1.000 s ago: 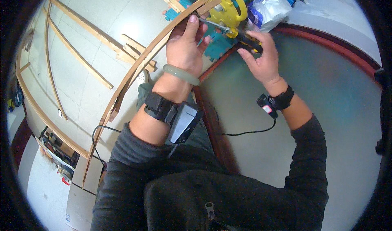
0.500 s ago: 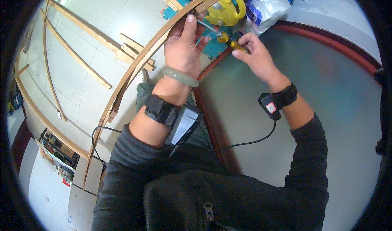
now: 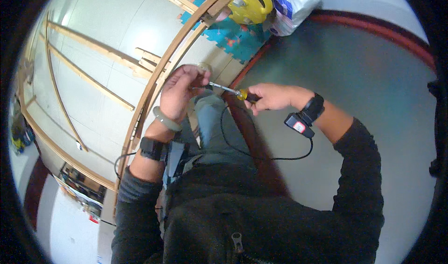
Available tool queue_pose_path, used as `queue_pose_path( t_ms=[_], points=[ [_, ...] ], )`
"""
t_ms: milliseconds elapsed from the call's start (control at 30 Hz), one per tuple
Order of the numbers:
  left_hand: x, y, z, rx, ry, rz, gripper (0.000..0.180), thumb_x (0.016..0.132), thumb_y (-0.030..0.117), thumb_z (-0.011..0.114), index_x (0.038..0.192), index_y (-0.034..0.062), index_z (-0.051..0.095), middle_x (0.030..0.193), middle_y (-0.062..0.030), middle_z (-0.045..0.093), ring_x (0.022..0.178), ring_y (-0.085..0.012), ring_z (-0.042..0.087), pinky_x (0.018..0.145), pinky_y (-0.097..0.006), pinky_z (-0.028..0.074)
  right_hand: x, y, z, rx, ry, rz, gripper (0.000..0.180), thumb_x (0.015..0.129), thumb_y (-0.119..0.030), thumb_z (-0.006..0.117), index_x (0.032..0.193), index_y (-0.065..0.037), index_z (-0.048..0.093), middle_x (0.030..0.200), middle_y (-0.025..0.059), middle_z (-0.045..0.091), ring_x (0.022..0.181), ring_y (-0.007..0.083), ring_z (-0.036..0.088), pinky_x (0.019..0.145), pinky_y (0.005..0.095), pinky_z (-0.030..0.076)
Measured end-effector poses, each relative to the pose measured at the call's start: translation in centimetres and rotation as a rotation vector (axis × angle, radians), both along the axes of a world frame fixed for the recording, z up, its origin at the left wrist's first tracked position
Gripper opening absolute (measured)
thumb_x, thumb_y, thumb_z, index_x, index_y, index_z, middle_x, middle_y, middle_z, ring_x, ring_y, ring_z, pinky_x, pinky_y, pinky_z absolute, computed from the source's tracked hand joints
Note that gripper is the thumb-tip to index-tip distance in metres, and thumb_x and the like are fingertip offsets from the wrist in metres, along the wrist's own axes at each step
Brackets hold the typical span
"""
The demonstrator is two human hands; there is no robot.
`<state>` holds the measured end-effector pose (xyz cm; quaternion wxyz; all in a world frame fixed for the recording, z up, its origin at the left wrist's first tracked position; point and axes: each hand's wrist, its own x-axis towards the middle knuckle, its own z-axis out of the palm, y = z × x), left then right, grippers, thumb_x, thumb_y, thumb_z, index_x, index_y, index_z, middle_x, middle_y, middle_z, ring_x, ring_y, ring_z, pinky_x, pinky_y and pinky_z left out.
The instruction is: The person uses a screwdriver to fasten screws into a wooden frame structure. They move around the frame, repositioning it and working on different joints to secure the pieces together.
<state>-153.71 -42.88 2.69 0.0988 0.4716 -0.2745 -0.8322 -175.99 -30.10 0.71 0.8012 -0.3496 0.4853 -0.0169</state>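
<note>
My right hand (image 3: 277, 97) grips the black and yellow handle of a screwdriver (image 3: 225, 87), whose metal shaft points left. The tip reaches the fingers of my left hand (image 3: 179, 92), which are curled and pinched together. Whatever they pinch is hidden or too small to make out. Beside my left hand runs a long wooden frame (image 3: 183, 34), tilted, its two parallel rails rising toward the top. A short wooden block (image 3: 219, 6) sits across the upper end of that frame.
Loose wooden strips (image 3: 95, 42) and other frame parts stand at the left. A yellow plastic object (image 3: 240, 5) and a teal patterned mat (image 3: 238, 40) lie ahead, with a white plastic package (image 3: 294, 7). A dark-red-edged glossy surface (image 3: 336, 86) is at my right.
Both hands have come down from the frame's upper end toward me, the screwdriver still in my right hand. My left hand has left the block area and now pinches near the screwdriver's tip.
</note>
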Motion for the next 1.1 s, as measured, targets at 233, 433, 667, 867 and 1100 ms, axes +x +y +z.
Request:
queue_pose_path(
  t_ms=[233, 433, 667, 867, 1100],
  points=[
    [2.5, -2.8, 6.9, 0.026, 0.193, -0.397, 0.027, 0.085, 0.023, 0.034, 0.066, 0.0062, 0.042, 0.061, -0.0086, 0.05, 0.054, -0.0134, 0.043, 0.051, -0.023, 0.037, 2.5, -0.4, -1.7, -0.717, 0.563, -0.286, 0.025, 0.071, -0.014, 0.055, 0.094, -0.004, 0.055, 0.086, 0.0202, 0.059, 0.085, 0.0379, 0.056, 0.073, 0.0448, 0.045],
    [1.1, -2.1, 7.9, 0.098, 0.051, -0.343, 0.03, 0.087, 0.02, 0.035, 0.09, -0.0023, 0.055, 0.075, -0.007, 0.054, 0.062, -0.0124, 0.047, 0.059, -0.024, 0.041, 2.1, -2.5, 1.7, -0.776, 0.6, -0.454, 0.029, 0.076, -0.018, 0.058, 0.1, -0.004, 0.053, 0.09, 0.0191, 0.059, 0.085, 0.036, 0.056, 0.072, 0.039, 0.046],
    [-3.6, 1.1, 4.7, -0.058, -0.008, 0.178, 0.021, 0.091, 0.02, 0.046, 0.106, 0.0071, 0.054, 0.064, 0.0058, 0.034, 0.056, -0.0072, 0.031, 0.057, -0.023, 0.03, 0.9, -1.9, 3.7, -0.816, 0.562, -0.351, 0.031, 0.087, -0.027, 0.053, 0.105, -0.002, 0.053, 0.088, 0.0156, 0.06, 0.081, 0.0279, 0.059, 0.071, 0.0347, 0.046],
    [-4.7, 1.1, 3.2, 0.052, -0.055, 0.28, 0.011, 0.091, 0.022, 0.049, 0.084, 0.0131, 0.049, 0.058, 0.0055, 0.032, 0.053, -0.0076, 0.031, 0.056, -0.024, 0.03, 1.8, -2.1, 4.3, -0.611, 0.427, -0.488, 0.029, 0.091, -0.029, 0.049, 0.105, -0.004, 0.055, 0.064, 0.0016, 0.049, 0.056, 0.0087, 0.05, 0.051, 0.0252, 0.042],
    [-5.0, 0.8, 1.9, 0.072, 0.004, 0.246, 0.013, 0.092, 0.024, 0.048, 0.083, 0.0135, 0.049, 0.059, 0.0053, 0.033, 0.052, -0.0069, 0.031, 0.054, -0.023, 0.03, 2.1, -2.2, 3.6, -0.673, 0.395, -0.6, 0.038, 0.086, -0.037, 0.052, 0.088, 0.0, 0.06, 0.073, 0.0192, 0.059, 0.067, 0.0306, 0.058, 0.061, 0.0385, 0.045]
  ],
)
